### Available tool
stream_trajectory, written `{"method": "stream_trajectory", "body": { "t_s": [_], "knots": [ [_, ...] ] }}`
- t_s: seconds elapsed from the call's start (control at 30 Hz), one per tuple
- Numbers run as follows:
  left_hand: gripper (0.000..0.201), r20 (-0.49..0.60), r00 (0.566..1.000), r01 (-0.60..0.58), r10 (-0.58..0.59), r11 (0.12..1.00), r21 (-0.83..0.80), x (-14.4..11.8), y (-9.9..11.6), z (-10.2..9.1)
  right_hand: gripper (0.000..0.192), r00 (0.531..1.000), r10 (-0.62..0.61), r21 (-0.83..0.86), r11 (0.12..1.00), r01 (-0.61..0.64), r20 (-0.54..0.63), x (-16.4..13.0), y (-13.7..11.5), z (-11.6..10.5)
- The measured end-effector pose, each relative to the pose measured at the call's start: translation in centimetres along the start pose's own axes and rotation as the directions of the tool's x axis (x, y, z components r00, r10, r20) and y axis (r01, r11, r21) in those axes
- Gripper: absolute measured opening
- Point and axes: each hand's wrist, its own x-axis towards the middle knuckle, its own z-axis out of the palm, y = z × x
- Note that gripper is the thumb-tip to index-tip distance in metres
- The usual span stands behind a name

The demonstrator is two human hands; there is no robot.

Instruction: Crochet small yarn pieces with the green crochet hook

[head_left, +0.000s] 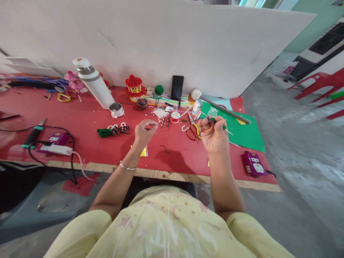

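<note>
My left hand [145,133] is raised over the table's front half, its thumb and fingertips pinched together. Anything between those fingertips is too small to make out. My right hand [217,139] is closed, palm up, around a small piece of green and orange yarn work [213,123]. A thin pale rod [228,132] sticks out past its fingers on the right. Scissors [191,132] with red and yellow handles lie just left of the right hand. White beads [160,113] and a red thread spool [175,116] are beyond both hands. Green and multicoloured yarn pieces with beads [115,130] lie left of my left hand.
A white bottle [95,86] stands back left beside a metal-lined cup [116,109]. A phone [177,87] leans against the white panel [150,39]. Purple power sockets [252,164] sit at the right edge. A cable [72,143] loops at left. Green sheets [244,130] lie right.
</note>
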Motion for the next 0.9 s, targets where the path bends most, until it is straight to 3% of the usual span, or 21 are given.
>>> {"method": "stream_trajectory", "body": {
  "t_s": [0.2, 0.3, 0.4, 0.5, 0.57, 0.7, 0.8, 0.9],
  "knots": [
    [0.035, 0.219, 0.964, -0.039, 0.147, 0.900, -0.435, -4.0, 5.0, 4.3, 0.021, 0.993, -0.069, -0.214, 0.973, 0.089, 0.100, -2.0, 2.7, 1.6],
    [0.036, 0.220, 0.944, -0.096, 0.247, 0.841, -0.532, -4.9, 5.7, 6.2, 0.016, 0.978, -0.135, -0.366, 0.912, 0.185, 0.158, -3.3, 3.6, 2.3],
    [0.046, 0.196, 0.943, -0.101, 0.270, 0.790, -0.605, -5.1, 5.9, 7.2, 0.008, 0.942, -0.218, -0.470, 0.823, 0.318, 0.256, -4.3, 3.8, 2.9],
    [0.053, 0.172, 0.964, -0.046, 0.201, 0.770, -0.636, -5.3, 6.3, 7.4, 0.008, 0.919, -0.232, -0.490, 0.790, 0.370, 0.320, -4.9, 3.9, 3.3],
    [0.049, 0.196, 0.978, 0.064, 0.072, 0.792, -0.608, -5.5, 6.7, 7.2, 0.010, 0.921, -0.233, -0.476, 0.801, 0.364, 0.313, -5.1, 4.1, 3.3],
    [0.041, 0.291, 0.947, 0.281, -0.137, 0.794, -0.540, -5.3, 7.0, 6.4, 0.013, 0.957, -0.208, -0.433, 0.858, 0.277, 0.201, -5.2, 4.9, 2.8],
    [0.034, 0.310, 0.931, 0.339, -0.193, 0.776, -0.533, -4.9, 6.9, 5.8, 0.014, 0.973, -0.176, -0.409, 0.885, 0.224, 0.152, -5.4, 5.4, 2.4],
    [0.048, 0.390, 0.898, 0.390, -0.202, 0.777, -0.494, -4.5, 6.7, 5.5, 0.016, 0.983, -0.149, -0.381, 0.907, 0.180, 0.109, -5.6, 5.6, 2.4]
  ]
}}
